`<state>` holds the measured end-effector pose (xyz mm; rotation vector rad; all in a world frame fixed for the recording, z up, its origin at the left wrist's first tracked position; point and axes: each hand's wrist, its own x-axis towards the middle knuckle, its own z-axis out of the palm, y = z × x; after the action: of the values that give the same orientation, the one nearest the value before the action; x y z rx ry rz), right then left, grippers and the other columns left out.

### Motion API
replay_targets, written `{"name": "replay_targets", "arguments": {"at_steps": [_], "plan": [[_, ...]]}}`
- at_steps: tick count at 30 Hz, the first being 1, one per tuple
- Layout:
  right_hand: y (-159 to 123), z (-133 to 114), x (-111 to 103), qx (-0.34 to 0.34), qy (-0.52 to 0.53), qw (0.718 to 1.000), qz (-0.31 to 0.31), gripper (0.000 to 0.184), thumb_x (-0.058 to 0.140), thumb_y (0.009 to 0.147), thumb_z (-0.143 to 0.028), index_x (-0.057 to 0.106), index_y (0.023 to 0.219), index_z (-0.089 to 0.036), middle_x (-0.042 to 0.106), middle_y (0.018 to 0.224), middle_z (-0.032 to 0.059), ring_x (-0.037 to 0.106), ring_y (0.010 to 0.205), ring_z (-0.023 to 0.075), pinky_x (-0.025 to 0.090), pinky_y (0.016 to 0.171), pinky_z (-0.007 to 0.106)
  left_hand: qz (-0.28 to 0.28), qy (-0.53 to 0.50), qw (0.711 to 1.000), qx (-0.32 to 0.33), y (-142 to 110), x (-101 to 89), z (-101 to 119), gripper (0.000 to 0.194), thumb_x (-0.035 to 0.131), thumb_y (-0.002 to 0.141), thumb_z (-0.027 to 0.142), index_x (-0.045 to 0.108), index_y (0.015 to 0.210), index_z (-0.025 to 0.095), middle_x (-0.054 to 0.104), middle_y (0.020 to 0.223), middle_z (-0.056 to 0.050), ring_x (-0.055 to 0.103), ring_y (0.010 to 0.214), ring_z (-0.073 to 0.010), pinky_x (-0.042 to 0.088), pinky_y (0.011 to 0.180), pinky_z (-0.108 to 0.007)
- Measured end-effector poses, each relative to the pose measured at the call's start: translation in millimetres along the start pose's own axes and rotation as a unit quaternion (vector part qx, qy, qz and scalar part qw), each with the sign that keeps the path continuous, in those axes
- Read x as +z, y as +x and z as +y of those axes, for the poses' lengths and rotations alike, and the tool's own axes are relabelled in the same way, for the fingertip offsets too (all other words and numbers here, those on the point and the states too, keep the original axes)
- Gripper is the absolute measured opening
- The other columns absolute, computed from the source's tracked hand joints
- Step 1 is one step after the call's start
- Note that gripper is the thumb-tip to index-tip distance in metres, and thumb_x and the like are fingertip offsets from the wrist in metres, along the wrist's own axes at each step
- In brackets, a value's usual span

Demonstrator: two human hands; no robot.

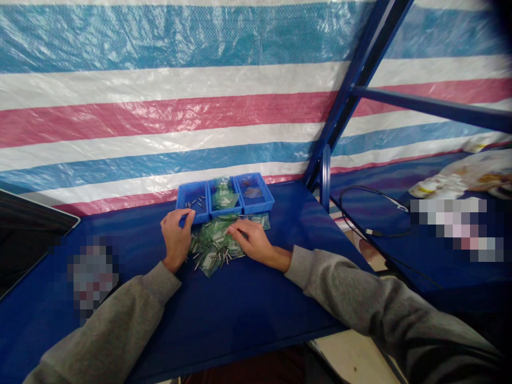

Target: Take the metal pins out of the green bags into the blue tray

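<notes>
Pins (220, 252) and green-tinted bags (208, 263) heaped together on worktop (236, 314), just in front of bins (192, 190); more pins inside left bin. Right hand (256, 242) at right side of the pins, fingertips drawn together; left hand (175, 237) curled near left bin's front rim; cannot tell if either grasps anything. Judgement: light fingertip pinch, few pins per lift, avoids scatter. Count: bins 3, hands 2; pins, bags too jumbled to count

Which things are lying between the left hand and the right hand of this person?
In the head view, a heap of greenish clear bags and small metal rods lies between the left hand and the right hand.
</notes>
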<state>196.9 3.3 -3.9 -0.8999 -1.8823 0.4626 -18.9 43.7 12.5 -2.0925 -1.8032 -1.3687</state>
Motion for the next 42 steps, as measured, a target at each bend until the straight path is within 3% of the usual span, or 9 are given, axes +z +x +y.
{"name": "replay_targets", "arguments": {"at_steps": [12, 19, 24, 29, 35, 36, 37, 39, 42], "plan": [[-0.1, -0.4, 0.0, -0.001, 0.003, 1.0, 0.003, 0.024, 0.043, 0.091, -0.028, 0.063, 0.082, -0.017, 0.065, 0.076, 0.0041, 0.057, 0.072, 0.0148, 0.042, 0.071, 0.027, 0.099, -0.025, 0.995, 0.015, -2.7, -7.3, 6.5, 0.019, 0.056, 0.082, 0.036, 0.066, 0.082, 0.02, 0.068, 0.084, -0.002, 0.059, 0.084, -0.0174, 0.038, 0.086, -0.034], [0.7, -2.0, -0.6, -0.003, 0.001, 1.0, -0.001, 0.025, 0.042, 0.092, -0.028, 0.062, 0.082, -0.017, 0.065, 0.076, 0.0041, 0.057, 0.072, 0.0149, 0.042, 0.071, 0.027, 0.116, -0.01, 0.993, -0.015, 1.0, -5.5, -1.0, 0.019, 0.059, 0.079, 0.038, 0.067, 0.082, 0.02, 0.068, 0.084, -0.002, 0.061, 0.083, -0.0176, 0.039, 0.087, -0.034], [0.3, -0.7, -0.1, -0.009, -0.016, 1.0, -0.004, 0.025, 0.042, 0.092, -0.027, 0.062, 0.081, -0.018, 0.064, 0.075, 0.0039, 0.056, 0.071, 0.0146, 0.041, 0.07, 0.027, 0.069, -0.015, 0.997, -0.011, 3.1, -6.4, 3.2, 0.019, 0.057, 0.081, 0.037, 0.067, 0.087, 0.022, 0.068, 0.09, -0.002, 0.059, 0.09, -0.0186, 0.037, 0.089, -0.035], [-0.1, 1.2, 2.2, -0.047, -0.049, 0.998, -0.019, 0.021, 0.046, 0.09, -0.028, 0.061, 0.081, -0.017, 0.063, 0.072, 0.0035, 0.055, 0.068, 0.014, 0.038, 0.071, 0.028, 0.098, -0.045, 0.994, -0.015, -0.2, -8.6, 10.5, 0.02, 0.049, 0.085, 0.031, 0.063, 0.093, 0.019, 0.066, 0.095, -0.005, 0.058, 0.092, -0.0177, 0.039, 0.089, -0.034], [-1.1, 2.7, 3.4, -0.049, -0.053, 0.997, -0.013, 0.019, 0.047, 0.089, -0.028, 0.061, 0.082, -0.018, 0.062, 0.072, 0.003, 0.055, 0.068, 0.0137, 0.037, 0.072, 0.028, 0.168, -0.087, 0.981, 0.028, 24.4, -31.1, 22.9, 0.019, 0.052, 0.083, 0.029, 0.058, 0.094, 0.015, 0.062, 0.09, -0.005, 0.058, 0.085, -0.0156, 0.044, 0.08, -0.029], [-1.2, 2.6, 3.3, -0.046, -0.052, 0.997, -0.014, 0.019, 0.047, 0.09, -0.028, 0.061, 0.082, -0.018, 0.062, 0.072, 0.0028, 0.055, 0.068, 0.0136, 0.036, 0.072, 0.028, 0.156, -0.091, 0.983, 0.036, 32.5, -37.9, 22.9, 0.021, 0.052, 0.082, 0.029, 0.057, 0.098, 0.016, 0.062, 0.09, -0.004, 0.058, 0.08, -0.0145, 0.045, 0.076, -0.027], [-1.2, 2.4, 3.1, -0.045, -0.052, 0.998, -0.016, 0.019, 0.047, 0.09, -0.028, 0.061, 0.082, -0.018, 0.062, 0.072, 0.0027, 0.055, 0.068, 0.0135, 0.036, 0.071, 0.028, 0.102, -0.081, 0.99, 0.052, 40.2, -44.9, 21.8, 0.021, 0.052, 0.082, 0.03, 0.057, 0.097, 0.017, 0.062, 0.087, -0.003, 0.059, 0.075, -0.0138, 0.046, 0.071, -0.026], [-1.1, 1.5, 2.5, -0.042, -0.051, 0.998, -0.017, 0.019, 0.047, 0.09, -0.027, 0.061, 0.082, -0.018, 0.062, 0.072, 0.0027, 0.054, 0.067, 0.0134, 0.036, 0.071, 0.028, -0.074, 0.004, 0.993, 0.095, 51.4, -57.8, 15.6, 0.014, 0.056, 0.078, 0.031, 0.061, 0.085, 0.02, 0.064, 0.076, 0.0, 0.058, 0.065, -0.0142, 0.044, 0.063, -0.025], [-0.6, 0.0, 1.8, -0.039, -0.052, 0.998, -0.017, 0.019, 0.047, 0.09, -0.027, 0.061, 0.081, -0.018, 0.062, 0.072, 0.0026, 0.053, 0.066, 0.0131, 0.036, 0.071, 0.028, -0.278, 0.149, 0.94, 0.127, 49.9, -70.3, 0.7, 0.012, 0.065, 0.068, 0.035, 0.062, 0.067, 0.024, 0.059, 0.056, 0.002, 0.053, 0.05, -0.0161, 0.038, 0.052, -0.025]]}}
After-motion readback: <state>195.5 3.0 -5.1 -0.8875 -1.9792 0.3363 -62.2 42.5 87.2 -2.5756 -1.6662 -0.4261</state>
